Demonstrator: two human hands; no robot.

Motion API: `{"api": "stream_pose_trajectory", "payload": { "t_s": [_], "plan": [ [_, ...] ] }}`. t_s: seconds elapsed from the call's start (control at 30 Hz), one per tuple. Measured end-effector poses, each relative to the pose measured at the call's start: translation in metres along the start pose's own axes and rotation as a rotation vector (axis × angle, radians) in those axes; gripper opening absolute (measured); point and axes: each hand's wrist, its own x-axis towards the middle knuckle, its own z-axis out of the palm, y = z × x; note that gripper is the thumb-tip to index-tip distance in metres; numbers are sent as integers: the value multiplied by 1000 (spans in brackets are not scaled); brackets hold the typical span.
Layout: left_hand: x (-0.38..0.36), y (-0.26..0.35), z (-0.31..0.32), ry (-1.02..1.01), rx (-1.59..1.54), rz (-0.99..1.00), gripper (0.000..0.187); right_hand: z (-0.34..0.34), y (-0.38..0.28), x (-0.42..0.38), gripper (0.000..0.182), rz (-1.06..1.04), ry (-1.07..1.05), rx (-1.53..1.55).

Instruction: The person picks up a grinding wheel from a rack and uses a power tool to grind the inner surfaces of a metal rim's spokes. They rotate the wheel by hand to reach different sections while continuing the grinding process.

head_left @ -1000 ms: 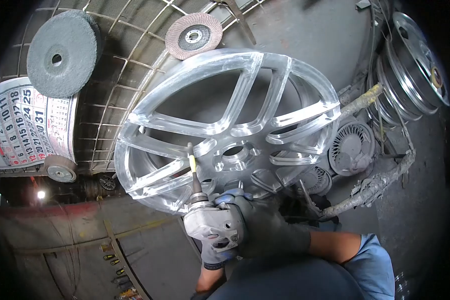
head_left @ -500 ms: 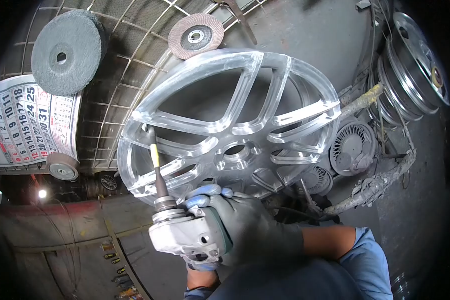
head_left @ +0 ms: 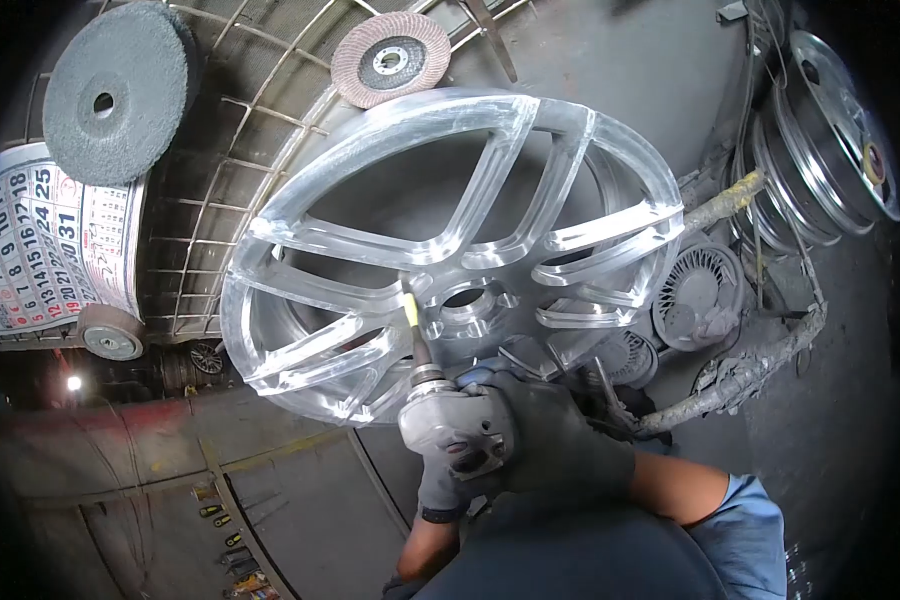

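Holding power tool (head_left: 450, 425), calendar (head_left: 70, 240) showing "31"

Power tool (head_left: 454, 428) in gloved hands (head_left: 560, 432), over wheel (head_left: 370, 243)

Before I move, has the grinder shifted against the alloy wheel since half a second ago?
Yes, rightward in the view: against the alloy wheel, the tip of the grinder has gone from beside the outer rim to near the hub.

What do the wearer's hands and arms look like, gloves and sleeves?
Right hand: grey work glove, bluish patches at the fingers. Left hand: grey glove, dark band at the wrist. Right sleeve: blue, ending around the elbow.
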Motion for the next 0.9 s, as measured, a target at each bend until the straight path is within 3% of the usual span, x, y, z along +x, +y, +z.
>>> {"api": "stream_pose_trajectory", "payload": {
  "t_s": [0.03,0.07,0.13,0.23,0.43,0.6,0.7,0.9],
  "plan": [
    [-5,-24,-14,-34,-233,-40,47,-1,-1,0,89,-2,-3,-1],
    [-8,-30,-16,-32,-235,-38,47,-4,-3,1,88,22,-16,36],
    [-11,-36,-17,-54,-713,-9,46,-7,-8,3,87,43,-31,74],
    [-21,-36,-21,39,-806,-93,46,-5,-14,7,84,113,-126,62],
    [-19,-32,-23,14,-720,-35,46,0,-16,9,82,212,-203,59],
    [-11,-26,-24,-8,-634,43,46,9,-12,8,78,46,-49,43],
    [-8,-21,-23,-30,-573,95,46,13,-18,5,77,149,-89,37],
    [10,-8,-22,-87,-418,191,45,7,-21,8,76,67,-55,29]
  ]
}}
